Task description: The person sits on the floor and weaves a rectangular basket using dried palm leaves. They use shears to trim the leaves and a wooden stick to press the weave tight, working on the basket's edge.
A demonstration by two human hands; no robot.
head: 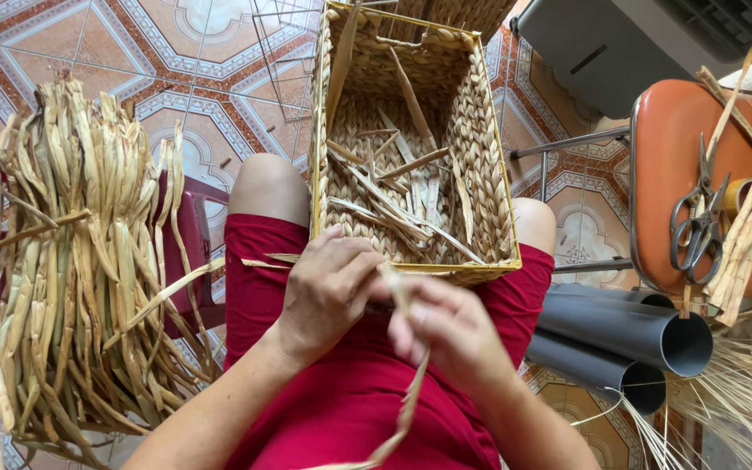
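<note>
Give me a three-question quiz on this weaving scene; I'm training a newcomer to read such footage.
1. True or false: the basket rests on the person's lap.
2. Which tool lies on the orange chair? A) scissors B) hammer C) knife
3. What does the right hand grip, together with the left hand?

Key:
1. True; it sits on the thighs, open side to the camera.
2. A, the scissors, beside loose dried strips.
3. A dried strip that runs from the basket's near rim, between both hands, down over the lap.
</note>
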